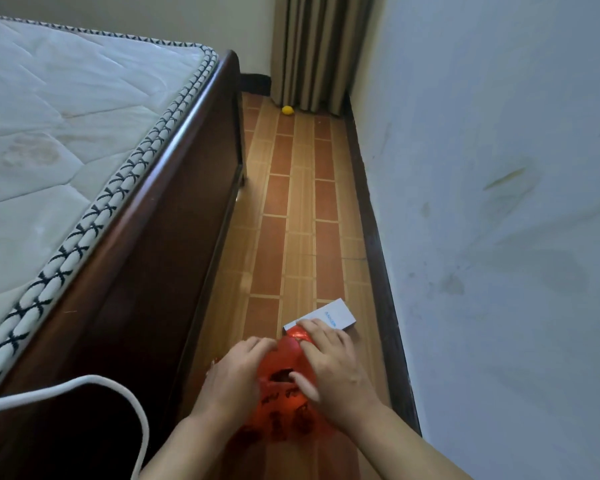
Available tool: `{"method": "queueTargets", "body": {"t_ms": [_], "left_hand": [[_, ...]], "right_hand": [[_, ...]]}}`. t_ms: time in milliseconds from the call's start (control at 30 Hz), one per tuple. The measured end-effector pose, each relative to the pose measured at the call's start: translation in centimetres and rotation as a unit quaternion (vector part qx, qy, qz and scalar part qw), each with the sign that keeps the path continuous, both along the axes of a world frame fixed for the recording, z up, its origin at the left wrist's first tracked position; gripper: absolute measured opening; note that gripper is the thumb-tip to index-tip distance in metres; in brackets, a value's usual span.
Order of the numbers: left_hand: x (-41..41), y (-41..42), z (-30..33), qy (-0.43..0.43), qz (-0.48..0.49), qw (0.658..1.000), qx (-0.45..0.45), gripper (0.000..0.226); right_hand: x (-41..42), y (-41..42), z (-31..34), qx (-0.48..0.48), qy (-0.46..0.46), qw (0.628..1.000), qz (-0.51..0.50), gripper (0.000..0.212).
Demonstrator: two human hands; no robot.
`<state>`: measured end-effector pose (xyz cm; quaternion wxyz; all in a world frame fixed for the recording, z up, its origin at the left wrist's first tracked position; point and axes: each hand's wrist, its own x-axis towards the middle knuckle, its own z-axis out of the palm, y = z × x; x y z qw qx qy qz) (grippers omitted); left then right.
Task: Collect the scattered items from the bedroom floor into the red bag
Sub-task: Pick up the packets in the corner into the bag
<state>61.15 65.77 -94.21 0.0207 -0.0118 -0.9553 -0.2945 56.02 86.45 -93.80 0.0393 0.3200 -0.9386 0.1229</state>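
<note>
A red plastic bag with dark print hangs low over the floor between my hands. My left hand grips its left edge, and my right hand grips its right edge, fingers curled over the top. Just beyond my right fingers a white box with blue lettering lies on the floor, its near end touching the bag's mouth. Far down the aisle, a small yellow object sits on the floor by the curtain.
A bed with a bare mattress in a dark wooden frame fills the left. The wall with a dark skirting closes the right. A narrow strip of tiled floor runs to a curtain. A white cable loops bottom left.
</note>
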Motion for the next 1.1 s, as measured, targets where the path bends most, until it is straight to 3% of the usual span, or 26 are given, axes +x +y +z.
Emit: {"method": "queueTargets", "body": {"t_ms": [133,233,333,400,500,667,833,933,1000,1100], "left_hand": [[1.5,1.1,-4.3,-0.056,-0.064,0.994,-0.075,0.047],[2.7,1.3,-5.9,-0.110,-0.053,0.983,-0.135,0.057],[3.7,1.2,-7.7,-0.177,-0.047,0.960,-0.210,0.079],[4.5,1.3,-8.8,-0.214,-0.047,0.949,-0.228,0.092],[5.7,1.5,-9.2,-0.285,-0.020,0.928,-0.240,0.089],[7.0,0.8,-10.2,-0.357,0.033,0.904,-0.235,0.091],[5.5,0.8,-8.9,-0.347,0.128,0.908,-0.195,0.114],[4.3,0.1,-7.0,-0.347,0.157,0.912,-0.151,0.122],[3.7,0.1,-5.5,-0.309,0.144,0.935,-0.102,0.118],[2.1,0.1,-3.7,-0.164,0.135,0.975,-0.057,0.085]], "right_hand": [[-0.2,-0.4,-1.9,0.002,-0.009,1.000,0.019,0.062],[-1.1,0.1,-3.5,0.023,-0.038,0.999,0.008,0.085],[-2.0,0.3,-4.9,0.110,-0.067,0.991,0.037,0.106],[-2.0,0.2,-5.7,0.172,-0.109,0.977,0.057,0.105],[-2.2,0.4,-7.1,0.248,-0.175,0.952,0.045,0.101],[-3.0,1.7,-8.5,0.244,-0.251,0.935,-0.067,0.099],[-3.6,3.3,-8.1,0.194,-0.292,0.897,-0.269,0.077],[-4.2,3.7,-7.0,0.160,-0.298,0.889,-0.309,0.067],[-4.7,3.5,-6.2,0.120,-0.246,0.917,-0.291,0.061],[-4.7,2.4,-4.7,-0.004,-0.089,0.974,-0.208,0.047]]}}
